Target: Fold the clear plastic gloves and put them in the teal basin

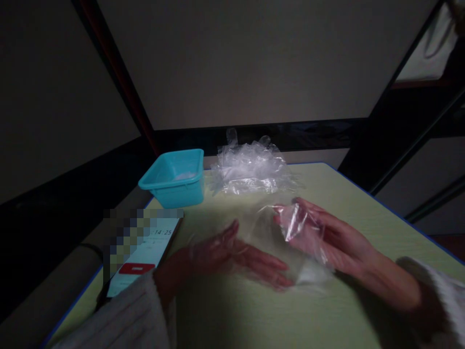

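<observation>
My left hand (232,257) lies low over the pale green table (254,315), fingers stretched out and pointing right, with a thin clear plastic film over it like a glove. My right hand (327,242) is held just to its right, fingers pointing left and loosely extended, touching a crumpled piece of clear plastic (294,220) that drapes over its fingertips. A sheet of the same clear plastic (269,232) spreads between the two hands. Both wrists wear white fuzzy sleeves.
A turquoise plastic tub (174,179) stands at the table's far left corner. Beside it lies a heap of clear plastic gloves or bags (250,167). A phone (145,257) with a lit screen rests at the left edge. The room is dim.
</observation>
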The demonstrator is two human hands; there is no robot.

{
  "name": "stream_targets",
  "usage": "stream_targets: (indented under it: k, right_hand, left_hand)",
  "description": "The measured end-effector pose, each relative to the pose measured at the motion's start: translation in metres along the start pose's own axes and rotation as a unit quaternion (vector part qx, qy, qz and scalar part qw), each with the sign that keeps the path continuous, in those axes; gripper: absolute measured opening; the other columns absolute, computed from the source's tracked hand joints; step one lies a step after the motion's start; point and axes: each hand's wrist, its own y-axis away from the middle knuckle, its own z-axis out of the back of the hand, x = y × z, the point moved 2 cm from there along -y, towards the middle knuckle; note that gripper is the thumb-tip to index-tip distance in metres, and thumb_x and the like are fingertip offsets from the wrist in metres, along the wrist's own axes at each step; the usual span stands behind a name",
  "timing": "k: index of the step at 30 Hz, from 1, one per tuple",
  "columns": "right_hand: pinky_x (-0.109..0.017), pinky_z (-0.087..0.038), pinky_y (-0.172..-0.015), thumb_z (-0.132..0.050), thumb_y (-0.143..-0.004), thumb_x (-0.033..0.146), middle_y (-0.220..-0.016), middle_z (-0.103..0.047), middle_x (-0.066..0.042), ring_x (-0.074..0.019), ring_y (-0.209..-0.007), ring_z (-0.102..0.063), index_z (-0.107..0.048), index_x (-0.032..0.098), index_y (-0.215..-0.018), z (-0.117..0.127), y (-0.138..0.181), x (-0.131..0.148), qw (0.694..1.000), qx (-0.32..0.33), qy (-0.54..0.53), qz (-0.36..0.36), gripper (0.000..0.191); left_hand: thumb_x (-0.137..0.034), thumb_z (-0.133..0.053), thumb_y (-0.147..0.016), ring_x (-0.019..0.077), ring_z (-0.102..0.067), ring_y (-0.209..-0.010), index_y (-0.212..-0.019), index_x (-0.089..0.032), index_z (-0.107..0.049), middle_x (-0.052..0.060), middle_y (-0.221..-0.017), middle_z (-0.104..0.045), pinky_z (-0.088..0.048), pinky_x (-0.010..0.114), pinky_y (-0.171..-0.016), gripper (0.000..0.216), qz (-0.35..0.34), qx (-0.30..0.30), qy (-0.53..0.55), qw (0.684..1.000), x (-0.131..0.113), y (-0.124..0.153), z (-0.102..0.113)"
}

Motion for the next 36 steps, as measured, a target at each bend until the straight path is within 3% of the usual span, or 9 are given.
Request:
stream_targets:
  k: [3,5,7,15,21,26,30,33,36]
  right_hand:
    - [-0.033,-0.052,-0.081,-0.052,-0.078,0.03,-0.108,-0.064,-0.006,-0.019,-0.103,-0.06,-0.054,0.021,-0.084,0.017,-0.008,0.007,0.99,-0.104,0.09,0.018,0.011]
    - [-0.034,-0.05,-0.085,-0.043,-0.083,0.029,-0.11,-0.063,-0.008,-0.019,-0.107,-0.058,-0.057,0.019,-0.091,0.027,-0.013,0.009,0.982,-0.136,0.128,0.007,0.02]
    - [-0.033,-0.05,-0.085,-0.039,-0.085,0.027,-0.105,-0.066,-0.008,-0.0177,-0.104,-0.06,-0.059,0.017,-0.096,0.037,-0.017,0.009,0.981,-0.145,0.133,-0.001,0.025]
    - [-0.034,-0.051,-0.089,-0.052,-0.078,0.022,-0.093,-0.067,-0.01,-0.0203,-0.093,-0.064,-0.06,0.017,-0.084,0.076,-0.022,0.008,0.972,-0.157,0.168,-0.042,0.011]
    - [-0.032,-0.054,-0.083,-0.053,-0.079,0.026,-0.092,-0.067,-0.011,-0.0179,-0.081,-0.066,-0.052,0.019,-0.077,0.085,-0.025,0.015,0.959,-0.244,0.14,-0.04,0.008]
    - [-0.028,-0.054,-0.068,-0.069,-0.063,0.014,-0.084,-0.067,-0.004,-0.0143,-0.069,-0.064,-0.049,0.021,-0.087,0.079,-0.024,0.02,0.939,-0.272,0.21,0.0,0.032]
    - [-0.025,-0.05,-0.055,-0.076,-0.052,0.015,-0.076,-0.065,0.0,-0.0131,-0.062,-0.061,-0.048,0.021,-0.09,0.077,-0.024,0.018,0.924,-0.222,0.312,0.017,0.047]
    - [-0.024,-0.045,-0.047,-0.075,-0.054,0.023,-0.068,-0.062,0.001,-0.0128,-0.055,-0.058,-0.047,0.021,-0.09,0.078,-0.024,0.016,0.911,-0.206,0.358,0.019,0.046]
    - [-0.022,-0.04,-0.04,-0.071,-0.056,0.029,-0.061,-0.057,0.003,-0.0115,-0.049,-0.054,-0.047,0.02,-0.09,0.078,-0.025,0.016,0.893,-0.216,0.395,0.03,0.043]
  left_hand:
    - [-0.069,0.019,-0.074,0.0314,-0.062,-0.101,-0.118,-0.012,-0.058,0.015,-0.108,-0.066,-0.044,0.049,-0.083,0.105,0.05,0.186,0.314,0.93,-0.004,0.002,-0.004]
    - [-0.076,0.011,-0.071,0.0348,-0.06,-0.103,-0.126,-0.012,-0.049,0.018,-0.114,-0.062,-0.041,0.053,-0.086,0.104,0.075,0.19,0.462,0.863,-0.003,0.002,-0.002]
    - [-0.078,0.002,-0.072,0.0345,-0.061,-0.101,-0.131,-0.014,-0.043,0.018,-0.117,-0.06,-0.042,0.052,-0.086,0.098,0.086,0.131,0.514,0.843,0.003,0.002,0.003]
    - [-0.066,-0.004,-0.081,0.0276,-0.055,-0.113,-0.13,-0.009,-0.035,0.019,-0.131,-0.049,-0.041,0.046,-0.093,0.081,0.128,-0.113,0.463,0.869,0.035,-0.01,0.018]
    - [-0.035,-0.031,-0.086,0.0259,-0.06,-0.105,-0.113,-0.011,-0.044,0.018,-0.124,-0.054,-0.045,0.044,-0.092,0.038,0.159,-0.339,0.43,0.822,0.034,-0.009,0.026]
    - [-0.025,-0.048,-0.075,0.0269,-0.049,-0.118,-0.115,-0.017,-0.043,0.013,-0.131,-0.047,-0.035,0.047,-0.102,0.041,0.098,-0.473,0.147,0.863,0.032,-0.002,0.029]
    - [-0.018,-0.048,-0.077,0.0249,-0.043,-0.122,-0.115,-0.018,-0.048,0.01,-0.129,-0.05,-0.032,0.047,-0.104,0.038,-0.054,-0.418,-0.196,0.886,0.018,0.002,0.012]
    - [-0.013,-0.044,-0.08,0.0203,-0.053,-0.11,-0.107,-0.017,-0.054,0.01,-0.116,-0.059,-0.043,0.038,-0.096,0.028,-0.124,-0.316,-0.285,0.896,0.009,0.004,-0.01]
    - [-0.011,-0.045,-0.082,0.0175,-0.056,-0.106,-0.106,-0.014,-0.057,0.009,-0.114,-0.062,-0.044,0.031,-0.094,0.028,-0.185,-0.147,-0.311,0.921,0.002,0.003,-0.029]
